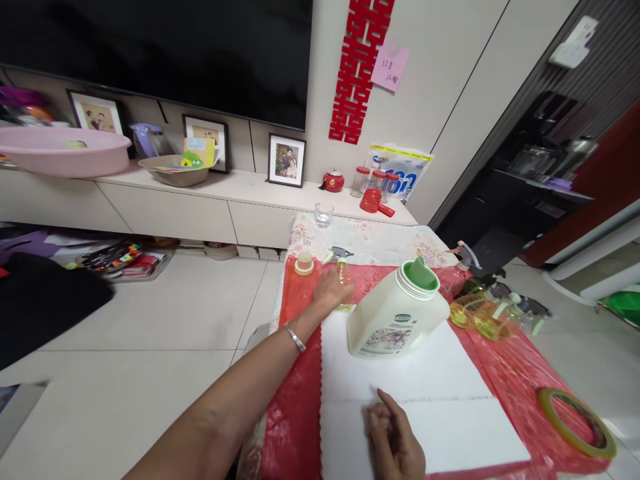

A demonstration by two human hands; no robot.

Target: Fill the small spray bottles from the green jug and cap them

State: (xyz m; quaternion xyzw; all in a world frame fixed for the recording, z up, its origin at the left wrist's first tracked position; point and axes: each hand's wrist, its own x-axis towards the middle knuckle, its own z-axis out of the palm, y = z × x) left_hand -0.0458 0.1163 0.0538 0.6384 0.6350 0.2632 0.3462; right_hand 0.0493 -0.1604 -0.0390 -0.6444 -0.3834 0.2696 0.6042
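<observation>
My left hand reaches forward across the table and closes around a small yellow-green spray bottle with a grey trigger head. My right hand rests near the table's front edge on a white sheet, fingers loosely curled with the index finger pointing out, holding nothing. A cream detergent jug with an open green spout stands on the white sheet just right of my left hand. A cream cap lies to the left of the spray bottle on the red cloth.
Several spray bottles lie at the table's right side. A tape roll sits at the front right corner. A glass stands at the far end. A low cabinet holds basins, photo frames and jars under a television.
</observation>
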